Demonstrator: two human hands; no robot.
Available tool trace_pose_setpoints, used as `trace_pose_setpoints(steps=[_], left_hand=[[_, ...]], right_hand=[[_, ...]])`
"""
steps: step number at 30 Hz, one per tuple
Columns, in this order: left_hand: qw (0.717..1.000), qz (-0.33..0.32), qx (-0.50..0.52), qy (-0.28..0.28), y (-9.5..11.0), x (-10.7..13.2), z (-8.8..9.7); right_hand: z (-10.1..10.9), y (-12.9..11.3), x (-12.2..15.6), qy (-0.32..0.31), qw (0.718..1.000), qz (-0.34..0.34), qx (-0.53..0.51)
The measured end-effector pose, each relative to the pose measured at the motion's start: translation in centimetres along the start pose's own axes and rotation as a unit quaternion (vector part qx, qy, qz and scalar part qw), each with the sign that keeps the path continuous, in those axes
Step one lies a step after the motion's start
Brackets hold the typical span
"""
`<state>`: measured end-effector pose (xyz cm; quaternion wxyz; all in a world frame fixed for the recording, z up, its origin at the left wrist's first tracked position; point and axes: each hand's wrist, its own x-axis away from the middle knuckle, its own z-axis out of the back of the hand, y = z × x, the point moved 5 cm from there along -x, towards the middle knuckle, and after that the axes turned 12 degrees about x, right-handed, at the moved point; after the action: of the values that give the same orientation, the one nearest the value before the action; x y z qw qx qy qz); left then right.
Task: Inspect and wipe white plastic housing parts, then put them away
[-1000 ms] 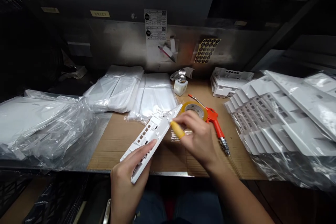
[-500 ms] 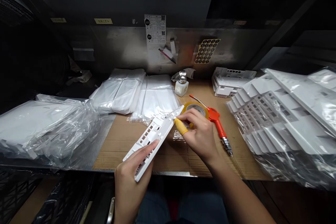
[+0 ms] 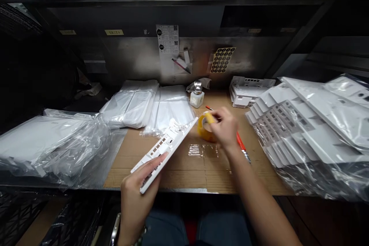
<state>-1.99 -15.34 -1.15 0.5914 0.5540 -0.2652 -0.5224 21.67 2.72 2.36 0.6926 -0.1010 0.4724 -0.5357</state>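
While clasping white panel (image 3: 170,142) in left hand (image 3: 137,192), left of tape roll (image 3: 203,135), pinches roll in right hand (image 3: 226,127); apparently pickup step; next likely needs firm lift.

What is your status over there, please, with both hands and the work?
Left hand holding white plastic panel, tilted above the cardboard. Right hand at yellow tape roll, grip unclear. Red-handled tool partly hidden behind right wrist.

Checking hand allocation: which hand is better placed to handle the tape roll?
Right, likely: the right hand is at the tape roll; the left hand holds the white plastic part.
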Motion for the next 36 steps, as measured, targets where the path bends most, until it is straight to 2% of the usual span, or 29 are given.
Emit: trace_pose_setpoints(steps=[2, 4, 5, 7, 9, 11, 13, 21, 23, 25, 27, 29, 31, 34, 36], left_hand=[[0.999, 0.031, 0.04, 0.017, 0.3, -0.5, 0.9], [0.994, 0.072, 0.077, 0.02, 0.9, -0.9, 1.6], [0.992, 0.089, 0.091, 0.017, 1.3, -1.0, 1.8], [0.988, 0.109, 0.113, 0.009, 2.0, -1.2, 2.1], [0.985, 0.118, 0.127, 0.004, 2.7, -1.3, 2.2], [0.984, 0.114, 0.133, -0.007, 3.1, -1.3, 2.1], [0.985, 0.105, 0.135, -0.021, 3.4, -1.2, 1.9], [0.98, 0.099, 0.159, -0.064, 3.9, -0.7, 1.3], [0.98, 0.099, 0.156, -0.077, 4.1, -0.5, 1.3], [0.98, 0.095, 0.154, -0.08, 4.3, -0.2, 1.3], [0.983, 0.077, 0.15, -0.073, 4.6, 0.1, 1.2], [0.989, 0.039, 0.127, -0.063, 5.0, 0.6, 1.0], [0.995, -0.022, 0.079, -0.059, 5.5, 1.0, 0.5], [0.991, -0.117, 0.007, -0.059, 6.3, 1.8, -0.6], [0.984, -0.168, -0.025, -0.048, 6.8, 2.1, -1.1]], right_hand=[[1.9, 2.4, -1.6, 0.062, 0.997, -0.041, 0.004], [4.1, 3.4, -1.5, 0.101, 0.99, -0.09, -0.04], [4.8, 3.6, -0.9, 0.101, 0.984, -0.121, -0.084], [5.4, 3.5, 0.7, 0.045, 0.961, -0.187, -0.199], [4.9, 2.7, 2.3, -0.056, 0.922, -0.232, -0.305], [4.2, 1.8, 3.5, -0.137, 0.878, -0.267, -0.374], [3.8, 1.1, 4.3, -0.177, 0.848, -0.291, -0.406], [3.3, -0.2, 5.5, -0.237, 0.817, -0.285, -0.441], [3.3, -0.1, 5.7, -0.235, 0.819, -0.284, -0.438], [3.7, 0.0, 5.7, -0.199, 0.84, -0.272, -0.426], [4.8, -0.5, 5.6, -0.122, 0.884, -0.227, -0.39], [6.2, -2.1, 6.0, -0.055, 0.939, -0.144, -0.307], [7.0, -4.7, 6.8, -0.036, 0.978, -0.035, -0.2], [6.6, -8.5, 7.9, -0.062, 0.987, 0.107, -0.105], [6.2, -9.8, 8.2, -0.067, 0.984, 0.141, -0.085]])
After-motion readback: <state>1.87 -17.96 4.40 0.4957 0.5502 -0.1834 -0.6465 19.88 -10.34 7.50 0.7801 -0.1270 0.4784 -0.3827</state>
